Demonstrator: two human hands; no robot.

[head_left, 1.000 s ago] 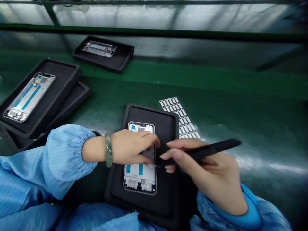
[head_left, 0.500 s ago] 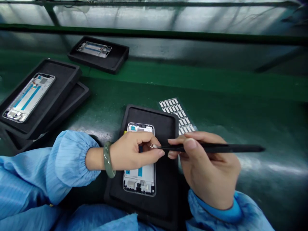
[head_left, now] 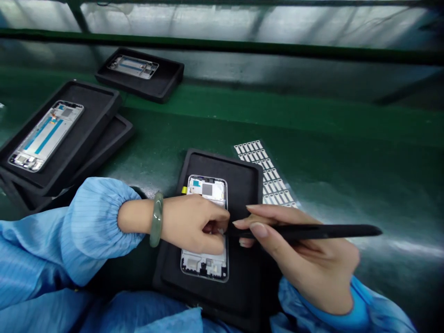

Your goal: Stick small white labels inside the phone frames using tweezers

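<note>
My right hand [head_left: 305,254] grips black tweezers [head_left: 322,231], whose tips point left toward my other hand. Over the middle of a phone frame [head_left: 208,268], my left hand [head_left: 194,224] is closed, thumb and fingers curled around the tweezer tips; what they pinch is too small and hidden to name. The phone frame lies in a black tray [head_left: 243,185]; my left hand covers its middle. A sheet of white labels [head_left: 274,178] lies beyond the tray's right edge.
Stacked black trays [head_left: 93,111] stand at the left, the top one holding another phone frame [head_left: 46,136]. Farther back, a black tray [head_left: 166,83] holds a third phone frame [head_left: 133,67]. A green rail [head_left: 222,46] crosses behind the green table [head_left: 333,166].
The small white piece at the tweezer tips is now hidden by my left fingers, which have curled in. My right hand and the tweezers have moved slightly down. The view has shifted a little.
</note>
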